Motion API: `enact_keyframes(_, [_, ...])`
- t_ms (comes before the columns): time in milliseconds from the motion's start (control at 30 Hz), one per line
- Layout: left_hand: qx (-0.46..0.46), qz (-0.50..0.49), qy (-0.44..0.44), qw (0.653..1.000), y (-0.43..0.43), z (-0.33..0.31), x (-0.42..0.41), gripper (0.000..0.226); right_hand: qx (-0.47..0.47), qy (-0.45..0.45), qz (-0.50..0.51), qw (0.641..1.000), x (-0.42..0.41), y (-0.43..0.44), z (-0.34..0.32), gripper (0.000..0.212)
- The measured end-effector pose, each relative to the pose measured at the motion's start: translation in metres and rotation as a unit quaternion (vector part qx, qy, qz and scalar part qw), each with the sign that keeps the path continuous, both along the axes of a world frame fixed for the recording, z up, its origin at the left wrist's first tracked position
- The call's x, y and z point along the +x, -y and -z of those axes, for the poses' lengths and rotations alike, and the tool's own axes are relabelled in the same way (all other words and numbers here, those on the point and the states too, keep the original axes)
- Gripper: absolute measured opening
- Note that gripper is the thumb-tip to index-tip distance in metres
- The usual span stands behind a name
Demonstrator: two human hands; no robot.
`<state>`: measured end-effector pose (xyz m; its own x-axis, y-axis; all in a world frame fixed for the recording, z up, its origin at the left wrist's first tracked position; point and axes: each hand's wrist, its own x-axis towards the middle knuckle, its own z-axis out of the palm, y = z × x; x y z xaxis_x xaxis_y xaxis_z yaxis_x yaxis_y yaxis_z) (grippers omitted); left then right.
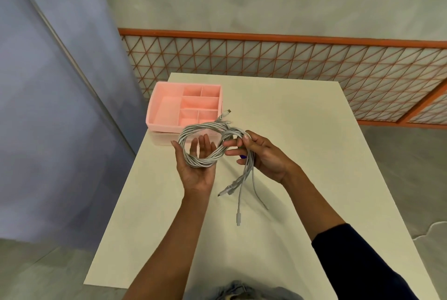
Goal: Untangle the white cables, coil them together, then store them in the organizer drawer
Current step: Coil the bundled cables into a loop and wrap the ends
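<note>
Centre of frame: bundled white cables [202,162], wound into a ring, rest on the flat, released left hand [196,175]. The right hand [262,155] has its grip pinched on the bundle beside the ring, with plug ends hanging below. Upper left of the cream worktop [302,154]: pink plastic compartmented organizer [164,128].

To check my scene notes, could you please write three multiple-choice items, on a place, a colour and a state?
1. Where does the organizer stand? A) far left corner of the table B) near right corner C) the floor
2. What colour is it? A) blue B) pink C) green
3. How are the cables? A) stored in a compartment B) flat on the table C) partly coiled, in the hands
1 A: it sits there. 2 B: pink walls. 3 C: they rest coiled on the left hand; the right hand grips them.
</note>
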<state>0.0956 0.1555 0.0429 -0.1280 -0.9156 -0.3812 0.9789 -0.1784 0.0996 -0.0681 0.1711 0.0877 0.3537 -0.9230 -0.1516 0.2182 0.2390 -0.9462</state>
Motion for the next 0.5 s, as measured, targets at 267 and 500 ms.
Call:
enact_keyframes(267, [0.066, -0.004, -0.047, 0.997, 0.01, -0.021, -0.03, 0.039, 0.0, -0.014, 0.025, 1.0, -0.008, 0.001, 0.015, 0.026])
enact_keyframes(500, [0.082, -0.058, 0.08, 0.992, 0.031, -0.018, -0.028, 0.049, 0.011, -0.12, -0.083, 0.989, -0.012, -0.001, 0.002, 0.037])
